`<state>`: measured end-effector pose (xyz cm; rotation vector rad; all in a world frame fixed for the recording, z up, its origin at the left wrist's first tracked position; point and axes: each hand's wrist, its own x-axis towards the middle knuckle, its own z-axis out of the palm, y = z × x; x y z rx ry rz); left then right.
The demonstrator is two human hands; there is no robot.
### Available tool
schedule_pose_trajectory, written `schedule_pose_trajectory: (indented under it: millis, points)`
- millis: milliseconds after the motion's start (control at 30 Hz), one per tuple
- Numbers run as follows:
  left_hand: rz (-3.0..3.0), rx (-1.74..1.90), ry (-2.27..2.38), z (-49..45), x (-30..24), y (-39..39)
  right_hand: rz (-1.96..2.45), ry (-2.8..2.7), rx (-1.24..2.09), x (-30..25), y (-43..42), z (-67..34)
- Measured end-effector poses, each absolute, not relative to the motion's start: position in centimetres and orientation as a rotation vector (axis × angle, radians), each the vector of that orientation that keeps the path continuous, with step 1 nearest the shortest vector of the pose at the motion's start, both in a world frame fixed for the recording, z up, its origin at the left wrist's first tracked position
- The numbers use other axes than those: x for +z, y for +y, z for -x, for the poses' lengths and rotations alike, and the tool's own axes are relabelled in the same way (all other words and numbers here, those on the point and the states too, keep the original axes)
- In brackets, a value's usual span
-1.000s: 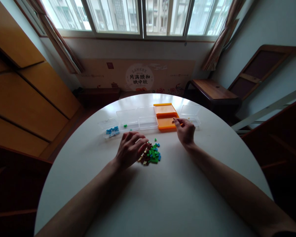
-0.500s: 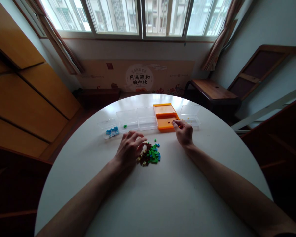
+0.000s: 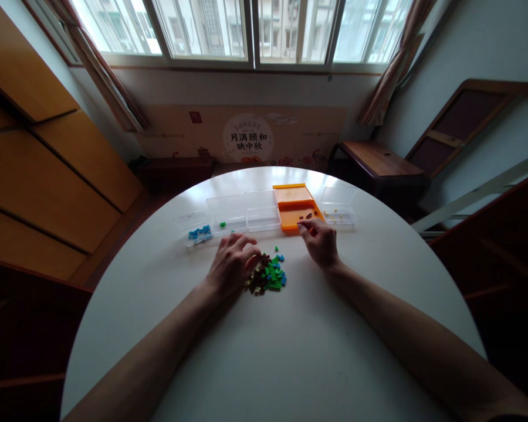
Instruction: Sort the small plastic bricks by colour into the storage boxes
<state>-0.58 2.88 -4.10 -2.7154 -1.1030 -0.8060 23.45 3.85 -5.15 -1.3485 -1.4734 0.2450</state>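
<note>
A small pile of toy building bricks point(image 3: 273, 274), green, brown, blue and cream, lies on the white table. My left hand point(image 3: 234, 256) rests at the pile's left side, fingers bent and apart, fingertips by the brown bricks; nothing shows in its grasp. My right hand point(image 3: 320, 240) hovers at the front edge of an open orange box point(image 3: 290, 227), its thumb and forefinger pinched together. Whether anything tiny sits between those fingertips I cannot make out. Inside the orange box lie a few brown bricks point(image 3: 308, 216).
Left of the orange box stand open clear boxes: one with blue bricks point(image 3: 199, 232), one with a green brick point(image 3: 222, 224), and another clear box point(image 3: 264, 220). To its right, a clear box point(image 3: 352, 218) holds small yellow pieces. A wooden chair point(image 3: 381, 159) stands behind the table.
My right hand has drawn back and left from inside the orange box to its front edge. A brown brick now shows where its fingertips were. My left hand has barely moved.
</note>
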Motion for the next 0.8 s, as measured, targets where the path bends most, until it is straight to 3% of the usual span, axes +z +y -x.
schedule_pose_trajectory:
  millis: [300, 567, 800]
  points:
    - [2.742, -0.787, -1.073, 0.6, -3.9, 2.8, 1.299, -1.547, 0.294, -4.9, 3.3, -22.9]
    - [2.580, -1.035, -0.882, -0.1, -3.1, 2.7, 1.044, -1.813, 0.694, -4.7, 2.0, -20.3]
    - [2.588, -1.098, -0.739, -0.1, -2.9, 2.5, 0.967, -1.805, 0.805, -4.9, 1.9, -19.7]
